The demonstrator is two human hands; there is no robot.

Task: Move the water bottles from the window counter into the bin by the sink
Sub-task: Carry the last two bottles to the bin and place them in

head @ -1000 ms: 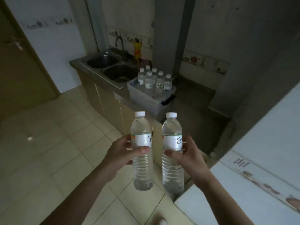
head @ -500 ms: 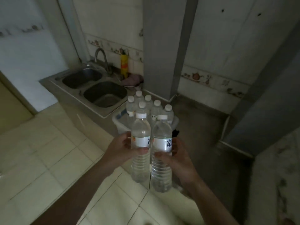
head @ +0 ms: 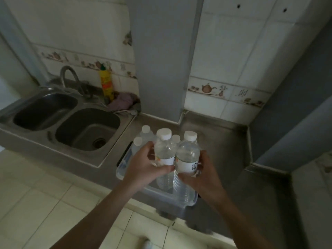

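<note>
1. I see a dim tiled kitchen corner with a steel counter (head: 212, 133) running from a double sink (head: 86, 130) to a grey pillar (head: 159, 56).
2. My left hand (head: 143, 168) grasps the left bottle (head: 164, 155) at its label, thumb across the front and fingers curled behind it.
3. My right hand (head: 203, 173) grasps the right bottle (head: 187, 159) the same way; the two bottles are upright and touching side by side.
4. Both are clear, water-filled, with white caps and white label bands; a printed character shows on the right one.
5. Their lower ends sit inside the walls of the clear bin (head: 124, 164), at its near end; I cannot tell whether they touch its floor.
6. My hands and the held bottles hide most of the bin; only its left wall and near right corner show.
7. Behind them, three white caps of the stored bottles (head: 145, 131) peek out; others may be covered.
8. The bin stands just beside the sink's right edge, near the counter's front lip, with bare steel to its right and behind.
9. A yellow bottle (head: 106, 83) and a pinkish cloth (head: 122, 102) sit by the faucet (head: 71, 78), well apart from the bin.
10. Something pale is cut off at the bottom edge, too blurred to identify.
</note>
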